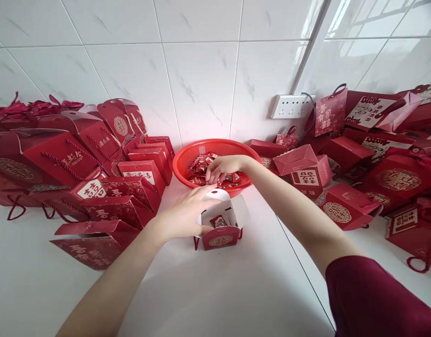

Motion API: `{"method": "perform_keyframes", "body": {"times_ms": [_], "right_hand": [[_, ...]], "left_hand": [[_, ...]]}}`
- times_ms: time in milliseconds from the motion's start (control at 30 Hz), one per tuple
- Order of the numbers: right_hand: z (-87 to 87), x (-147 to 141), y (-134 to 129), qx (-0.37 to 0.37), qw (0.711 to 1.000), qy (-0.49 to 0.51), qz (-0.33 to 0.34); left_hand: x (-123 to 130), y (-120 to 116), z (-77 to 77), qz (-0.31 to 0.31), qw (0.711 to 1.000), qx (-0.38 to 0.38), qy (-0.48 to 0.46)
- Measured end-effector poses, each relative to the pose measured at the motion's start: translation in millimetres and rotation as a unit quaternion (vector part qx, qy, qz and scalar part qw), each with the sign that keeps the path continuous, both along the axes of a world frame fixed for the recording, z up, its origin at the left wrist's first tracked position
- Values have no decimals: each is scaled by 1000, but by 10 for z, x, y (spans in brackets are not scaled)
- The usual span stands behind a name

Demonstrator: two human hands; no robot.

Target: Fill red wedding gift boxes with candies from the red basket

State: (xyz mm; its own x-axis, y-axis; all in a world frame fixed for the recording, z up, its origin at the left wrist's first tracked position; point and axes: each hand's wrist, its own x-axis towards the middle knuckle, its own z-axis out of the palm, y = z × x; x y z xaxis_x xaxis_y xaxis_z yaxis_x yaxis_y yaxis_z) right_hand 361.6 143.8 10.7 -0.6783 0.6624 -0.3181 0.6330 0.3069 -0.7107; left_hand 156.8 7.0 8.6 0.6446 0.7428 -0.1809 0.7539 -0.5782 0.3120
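Note:
In front of me a small red gift box (221, 238) with a white inside stands with its flaps up. A red wrapped candy (218, 221) lies inside it. My left hand (187, 213) grips the box by its left side, thumb near and fingers at the far flap. Just behind the box is a red plastic colander (182, 161) holding many small wrapped candies (203, 164). Reaching over its rim, my right hand (224, 167) is down among the candies with its fingers curled. Its fingertips are partly hidden, and what they pinch cannot be made out.
Red gift boxes and bags (106, 210) stand in rows at the left. More red boxes (342, 206) are piled at the right. A white power strip (293, 106) is fixed to the tiled wall (201, 84) behind the white tabletop (208, 295).

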Motion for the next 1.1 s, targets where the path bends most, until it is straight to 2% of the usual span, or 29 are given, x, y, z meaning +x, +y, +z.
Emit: {"method": "perform_keyframes", "body": {"times_ms": [67, 167, 267, 367, 467, 600, 767, 867, 933, 1000, 1100], "right_hand": [[-138, -154, 109, -47, 996, -77, 23], [-294, -200, 259, -68, 980, -185, 12], [-350, -45, 407, -40, 958, -280, -40], [-366, 134, 473, 0, 940, -333, -76], [-396, 201, 436, 26, 935, -344, -83], [-411, 136, 378, 84, 926, -353, -107], [-294, -7, 429, 257, 890, -331, -179], [-229, -96, 456, 333, 889, -280, -145], [-232, -148, 454, 344, 901, -248, -89], [-276, -179, 444, 325, 913, -241, -51], [-374, -155, 445, 269, 925, -264, -51]], "left_hand": [[-21, 13, -7, -1, 1000, -2, 0], [-40, 23, -25, -6, 1000, -5, -9], [-36, 18, -41, -13, 1000, 1, -28], [-25, 6, -41, -10, 999, 5, -33], [-21, -1, -34, -5, 1000, 3, -27], [-28, -1, -34, -7, 999, -1, -35], [-23, 1, -27, -3, 999, 0, -32], [-21, 8, -24, 2, 1000, -2, -23], [-26, 15, -28, -1, 1000, -1, -23], [-34, 22, -39, -7, 1000, 1, -25], [-44, 28, -58, -14, 999, 3, -33]]}}
